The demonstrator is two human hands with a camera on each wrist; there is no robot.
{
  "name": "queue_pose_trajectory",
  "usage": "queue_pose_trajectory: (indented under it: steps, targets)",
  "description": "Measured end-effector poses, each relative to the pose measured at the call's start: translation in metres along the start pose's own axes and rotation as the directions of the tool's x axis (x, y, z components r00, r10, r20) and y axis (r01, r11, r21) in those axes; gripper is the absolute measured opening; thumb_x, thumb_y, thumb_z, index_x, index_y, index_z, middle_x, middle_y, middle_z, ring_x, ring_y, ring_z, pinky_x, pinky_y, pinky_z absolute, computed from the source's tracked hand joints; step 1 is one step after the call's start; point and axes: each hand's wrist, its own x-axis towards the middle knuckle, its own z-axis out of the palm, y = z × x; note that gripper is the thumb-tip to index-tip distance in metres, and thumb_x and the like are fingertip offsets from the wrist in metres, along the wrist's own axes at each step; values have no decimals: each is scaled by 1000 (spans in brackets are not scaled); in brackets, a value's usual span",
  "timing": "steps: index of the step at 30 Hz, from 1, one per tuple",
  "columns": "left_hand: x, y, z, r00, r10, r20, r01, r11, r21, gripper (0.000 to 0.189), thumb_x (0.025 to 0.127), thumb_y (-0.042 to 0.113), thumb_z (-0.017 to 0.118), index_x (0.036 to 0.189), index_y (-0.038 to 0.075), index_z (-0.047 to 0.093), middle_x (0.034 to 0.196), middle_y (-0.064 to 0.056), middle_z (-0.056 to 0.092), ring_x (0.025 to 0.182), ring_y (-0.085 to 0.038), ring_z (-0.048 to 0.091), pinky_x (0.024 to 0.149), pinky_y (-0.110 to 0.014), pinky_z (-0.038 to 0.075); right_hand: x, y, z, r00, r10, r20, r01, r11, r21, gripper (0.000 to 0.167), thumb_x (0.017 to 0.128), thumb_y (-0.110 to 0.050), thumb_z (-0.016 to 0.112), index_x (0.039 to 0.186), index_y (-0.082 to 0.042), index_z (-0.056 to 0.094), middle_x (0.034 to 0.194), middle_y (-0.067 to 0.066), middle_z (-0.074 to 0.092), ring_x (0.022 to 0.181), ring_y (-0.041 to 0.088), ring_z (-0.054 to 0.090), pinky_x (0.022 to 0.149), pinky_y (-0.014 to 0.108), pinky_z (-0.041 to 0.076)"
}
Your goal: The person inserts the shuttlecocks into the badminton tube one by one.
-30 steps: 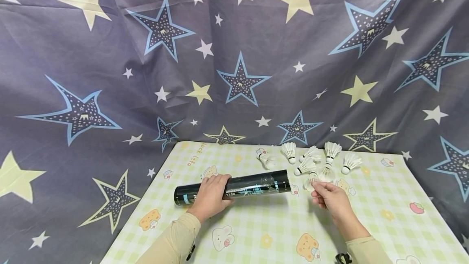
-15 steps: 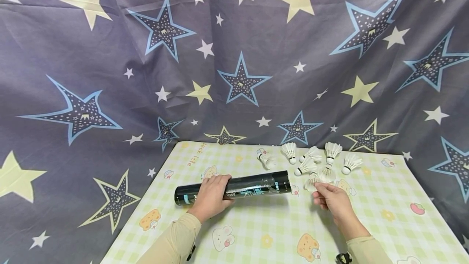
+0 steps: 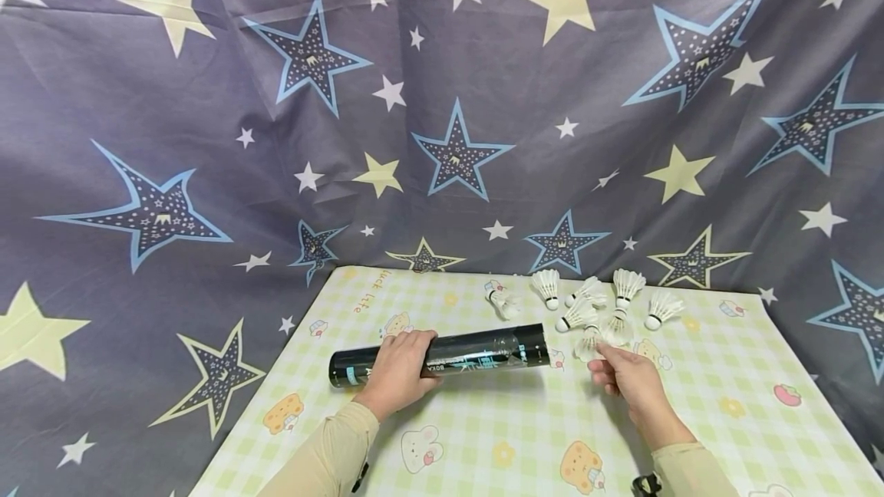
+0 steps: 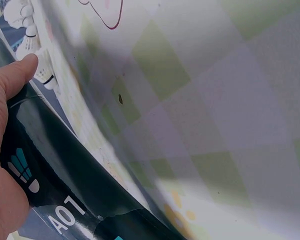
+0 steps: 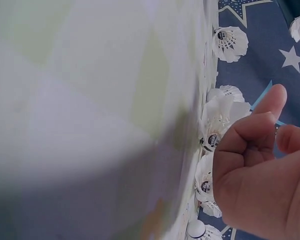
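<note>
My left hand (image 3: 400,370) grips a black shuttlecock tube (image 3: 483,347) from above, around its left half. The tube lies slantwise, its right end toward the shuttlecocks. In the left wrist view the thumb (image 4: 22,75) stretches along the tube's dark wall (image 4: 65,165). My right hand (image 3: 628,378) has its fingertips right at the feather skirt of the nearest white shuttlecock (image 3: 588,343). From the right wrist, the lower fingers (image 5: 235,160) look loosely curled, the thumb and upper finger apart with nothing between them.
Several more shuttlecocks lie at the back right, including one at the far right (image 3: 663,308) and another (image 3: 545,288) near the back edge. One (image 3: 503,302) sits apart behind the tube. A checked cloth (image 3: 483,413) covers the table; a star-patterned curtain (image 3: 359,121) hangs behind.
My right fingertips have shifted slightly to the right along the nearest shuttlecock's skirt. The left hand keeps its grip, and the tube has rolled slightly, its printed lettering turning.
</note>
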Motion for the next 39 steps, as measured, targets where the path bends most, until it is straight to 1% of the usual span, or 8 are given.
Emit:
queue_pose_trajectory:
  steps: [4, 9, 12, 15, 21, 28, 36, 39]
  targets:
    - [0, 0, 0, 1000, 10, -19, -10, 1000, 4, 81, 78, 46, 95, 144, 15, 60, 132, -7, 72, 118, -30, 67, 102, -54, 50, 3, 0, -2, 1000, 9, -10, -9, 1000, 15, 62, 112, -42, 54, 149, 7, 52, 75, -13, 76, 63, 0, 66, 57, 18, 50]
    - [0, 0, 1, 1000, 13, -21, -13, 1000, 12, 80, 78, 47, 95, 144, 16, 60, 132, -5, 72, 118, -29, 67, 101, -52, 50, 8, -3, -5, 1000, 16, -19, -15, 999, 41, 63, 113, -42, 51, 151, 7, 48, 75, -14, 76, 62, -1, 67, 56, 18, 50]
    - [0, -1, 0, 1000, 18, -24, -17, 1000, 16, 81, 78, 47, 95, 144, 16, 60, 132, -6, 72, 118, -29, 67, 101, -52, 50, 11, -5, -6, 1000, 9, -26, -8, 999, 37, 63, 113, -42, 52, 151, 8, 48, 75, -14, 76, 62, -1, 67, 56, 18, 50]
    - [0, -1, 0, 1000, 20, -24, -20, 1000, 24, 82, 77, 47, 96, 144, 16, 60, 131, -5, 72, 117, -28, 67, 100, -51, 50, 13, -7, -6, 999, -9, -44, 10, 1000, 16, 62, 112, -41, 54, 147, 10, 52, 74, -15, 74, 62, -1, 67, 56, 19, 50]
    - [-1, -3, 0, 1000, 11, -1, -11, 1000, 26, 83, 77, 48, 95, 145, 15, 59, 134, -6, 72, 117, -29, 67, 102, -52, 50, 18, -7, -6, 996, -36, -87, 33, 999, -40, 56, 110, -37, 59, 138, 12, 60, 72, -13, 73, 60, 0, 66, 58, 21, 52]
    - [-2, -5, 1, 1000, 18, -18, -17, 999, 40, 83, 76, 49, 96, 143, 16, 60, 133, -6, 72, 118, -28, 67, 102, -51, 51, 23, -5, -7, 992, -40, -118, 33, 998, -60, 46, 109, -28, 62, 133, 11, 63, 68, -11, 71, 57, 2, 65, 56, 22, 50]
    - [-1, -5, 2, 1000, 15, -18, -14, 999, 44, 83, 76, 50, 96, 143, 17, 61, 132, -5, 73, 117, -28, 68, 101, -50, 50, 24, -5, -7, 992, -49, -120, 38, 995, -89, 47, 108, -31, 62, 128, 12, 66, 68, -11, 71, 56, 3, 65, 55, 22, 49]
    - [-1, -5, 3, 1000, 11, -11, -11, 999, 42, 83, 76, 49, 96, 143, 16, 60, 132, -5, 73, 117, -28, 67, 101, -50, 50, 25, -4, -6, 991, -56, -123, 43, 994, -103, 43, 107, -32, 64, 119, 9, 70, 66, -10, 70, 56, 4, 65, 54, 22, 48]
